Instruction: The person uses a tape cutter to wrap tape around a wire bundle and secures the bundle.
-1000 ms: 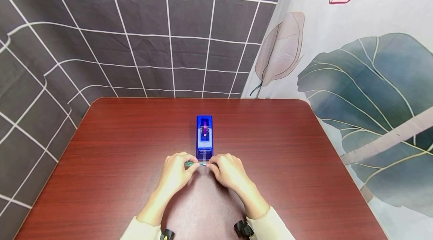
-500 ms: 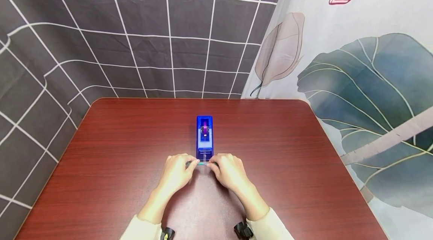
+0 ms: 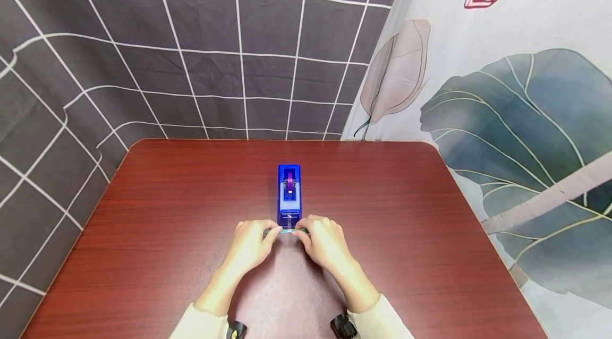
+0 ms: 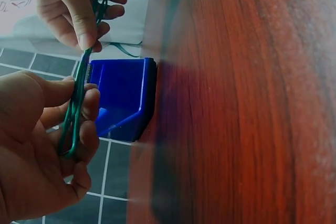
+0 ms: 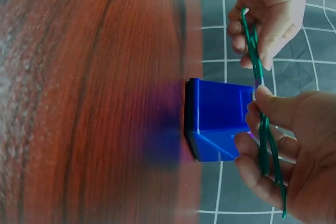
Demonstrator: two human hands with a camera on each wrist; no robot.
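A blue tape dispenser (image 3: 281, 190) with a purple-cored roll stands in the middle of the table. From its front a short clear strip of tape (image 3: 289, 220) reaches toward a thin green bundle of folded wire or cord (image 4: 76, 100), whose exact kind is unclear. My left hand (image 3: 249, 240) pinches one part of the bundle between thumb and fingers. The other part is pinched by my right hand (image 3: 325, 240), with loose ends (image 5: 275, 161) lying over its fingers. Both hands hold the bundle level, just before the dispenser's front. The tape seems to meet it between my fingertips.
The dark red table (image 3: 191, 185) extends on both sides of the dispenser. Behind it hangs a dark gridded cloth (image 3: 268, 73). A white cloth with leaf prints (image 3: 516, 121) hangs along the right.
The green bundle has levelled out between my hands, and green now shows at the right fingertips as well. Both hands stay nearly in place; the dispenser has not moved.
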